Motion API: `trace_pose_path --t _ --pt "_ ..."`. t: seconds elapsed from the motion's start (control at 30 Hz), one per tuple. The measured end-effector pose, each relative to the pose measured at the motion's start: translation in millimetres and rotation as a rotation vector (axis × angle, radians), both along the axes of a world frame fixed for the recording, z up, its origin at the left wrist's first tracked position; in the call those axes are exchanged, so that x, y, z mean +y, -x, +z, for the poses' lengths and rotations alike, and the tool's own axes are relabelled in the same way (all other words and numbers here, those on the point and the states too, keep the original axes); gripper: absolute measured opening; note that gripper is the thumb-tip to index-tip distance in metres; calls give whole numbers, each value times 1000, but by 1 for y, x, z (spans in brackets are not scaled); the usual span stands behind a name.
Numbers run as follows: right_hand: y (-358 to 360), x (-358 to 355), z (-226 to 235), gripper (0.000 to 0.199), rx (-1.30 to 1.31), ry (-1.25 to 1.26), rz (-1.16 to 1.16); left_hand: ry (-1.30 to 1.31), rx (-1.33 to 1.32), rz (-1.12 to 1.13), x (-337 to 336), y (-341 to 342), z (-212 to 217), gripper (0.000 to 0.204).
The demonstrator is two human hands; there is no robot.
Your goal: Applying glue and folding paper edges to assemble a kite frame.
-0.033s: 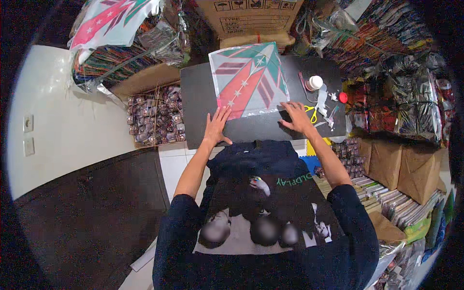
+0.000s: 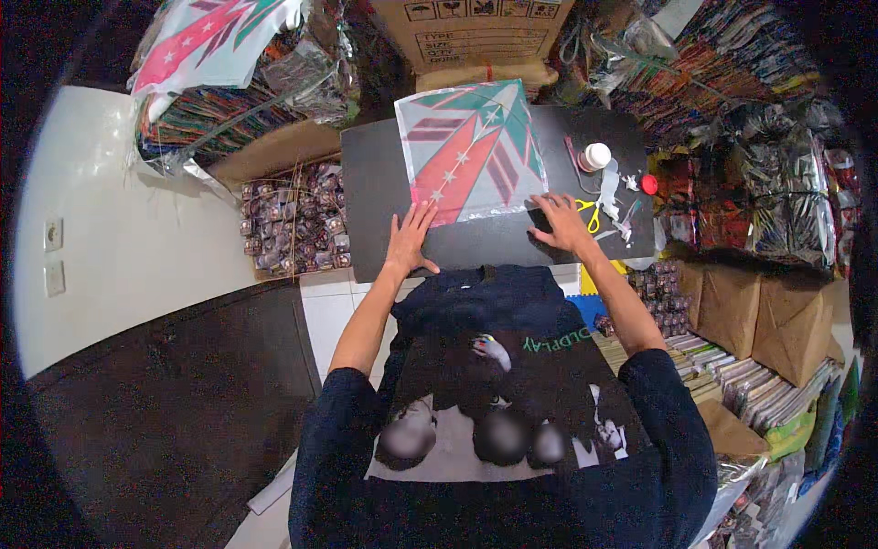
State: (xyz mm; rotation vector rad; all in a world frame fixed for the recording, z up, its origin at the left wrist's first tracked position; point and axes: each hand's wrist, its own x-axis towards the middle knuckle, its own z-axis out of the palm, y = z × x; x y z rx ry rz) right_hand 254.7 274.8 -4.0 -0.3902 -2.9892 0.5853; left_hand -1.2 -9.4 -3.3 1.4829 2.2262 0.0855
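A thin, roughly square sheet (image 2: 476,160) lies flat on the black table (image 2: 476,247). It is printed in white, red and green, with white stars along its diagonal. My left hand (image 2: 412,240) is open, its fingers spread at the sheet's lower left corner, fingertips on the edge. At the lower right corner my right hand (image 2: 561,224) rests open on the tabletop, fingertips close to the sheet's edge. Neither hand grips anything. Just right of my right hand are yellow-handled scissors (image 2: 593,218), partly covered by it.
A white bottle (image 2: 597,156), a red cap (image 2: 649,185) and white scraps lie on the table's right side. A cardboard box (image 2: 471,32) stands behind. Bundled stacks (image 2: 219,119) border the far left, plastic-wrapped packs (image 2: 777,192) the right. A similar printed sheet (image 2: 201,41) tops the left stack.
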Motion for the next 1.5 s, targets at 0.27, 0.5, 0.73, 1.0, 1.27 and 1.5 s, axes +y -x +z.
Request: trace_pose_path --t 0.27,0.5,0.73,1.0,1.27,1.5 --pt "-6 6 6 71 -16 3 -64 -2 -1 0 -1 0 2 149" --pt "-8 -6 3 72 -36 12 -33 40 21 -17 3 -1 6 148" --pt "-6 -1 4 73 -87 40 -67 15 22 -23 1 0 2 150" --pt "-20 6 0 75 -91 -54 -47 98 65 -34 4 -1 5 150" --pt "-23 7 1 78 -55 -26 -97 42 20 -7 1 -1 5 149" --pt "-19 8 -1 79 -108 12 -126 45 16 -13 2 0 6 149"
